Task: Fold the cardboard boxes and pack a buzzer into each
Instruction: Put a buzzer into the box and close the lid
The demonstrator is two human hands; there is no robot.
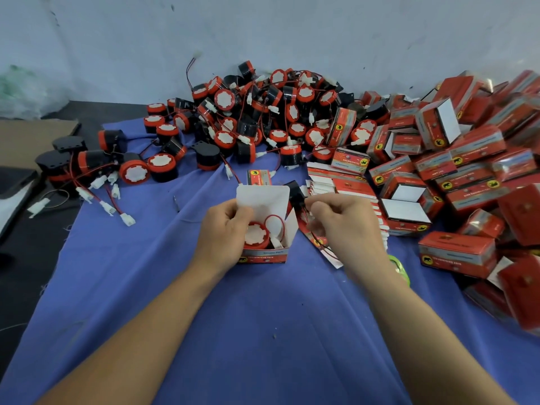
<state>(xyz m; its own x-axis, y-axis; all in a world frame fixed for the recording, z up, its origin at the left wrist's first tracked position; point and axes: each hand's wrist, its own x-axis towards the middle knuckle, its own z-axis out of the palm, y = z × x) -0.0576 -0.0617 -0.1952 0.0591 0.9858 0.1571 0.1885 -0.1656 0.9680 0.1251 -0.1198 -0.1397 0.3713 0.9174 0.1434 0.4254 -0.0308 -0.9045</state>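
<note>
An open red cardboard box (264, 257) stands on the blue cloth at the centre, its white lid flap (263, 197) raised. Inside lies a red and white buzzer (256, 235) with its coiled red wire and white plug. My left hand (223, 229) grips the box's left side, fingers curled over the rim. Just right of the box, my right hand (344, 220) pinches a black buzzer part (295, 192) with red and black wires trailing down.
A big heap of loose buzzers (248, 118) lies behind the box, more at the left (87, 162). Flat unfolded boxes (344, 182) are stacked at right centre. Folded red boxes (455, 171) pile up along the right side. A green object (399, 266) peeks out by my right wrist.
</note>
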